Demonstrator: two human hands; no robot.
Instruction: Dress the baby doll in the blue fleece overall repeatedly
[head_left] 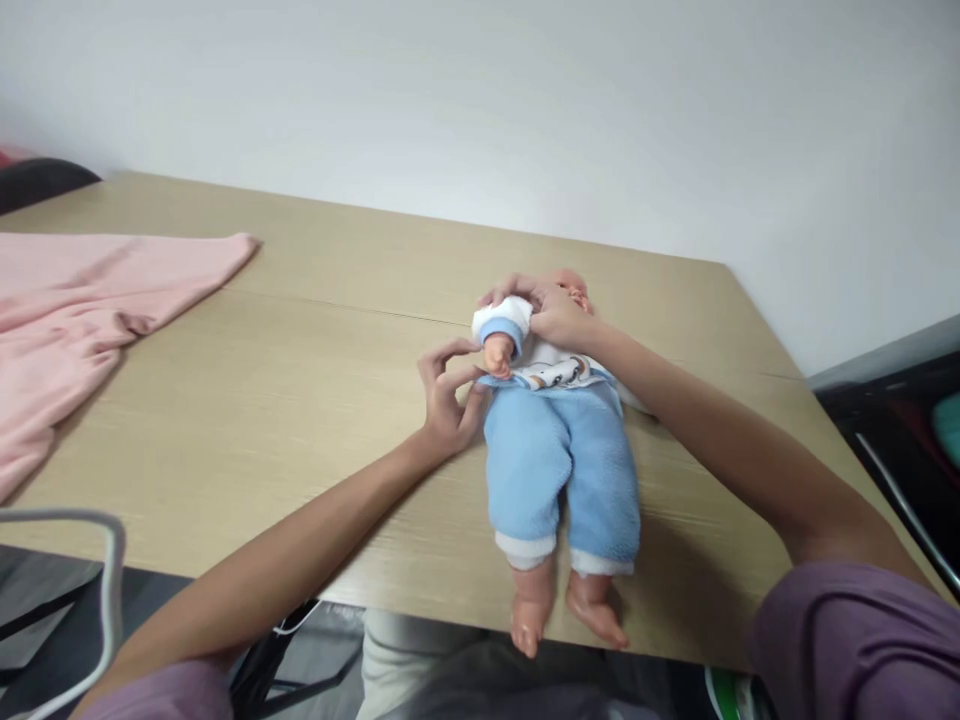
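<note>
A baby doll (pixel 562 450) lies on its back on the wooden table, its feet towards me and reaching the near edge. It wears fuzzy light-blue trousers (pixel 529 470) with white cuffs and a white shirt (pixel 555 370) with blue trim and a printed figure. My left hand (pixel 454 400) pinches the blue edge of the shirt at the doll's side, near the waist. Higher up, my right hand (pixel 551 310) is closed around the white sleeve (pixel 502 315) of the raised doll arm. That hand and forearm cover part of the doll's head and chest.
A pink cloth (pixel 97 330) lies spread over the left side of the table (pixel 337 270). Behind the table stands a white wall. A white cable (pixel 112 580) curves at the lower left, and dark objects (pixel 900 430) stand beyond the right edge.
</note>
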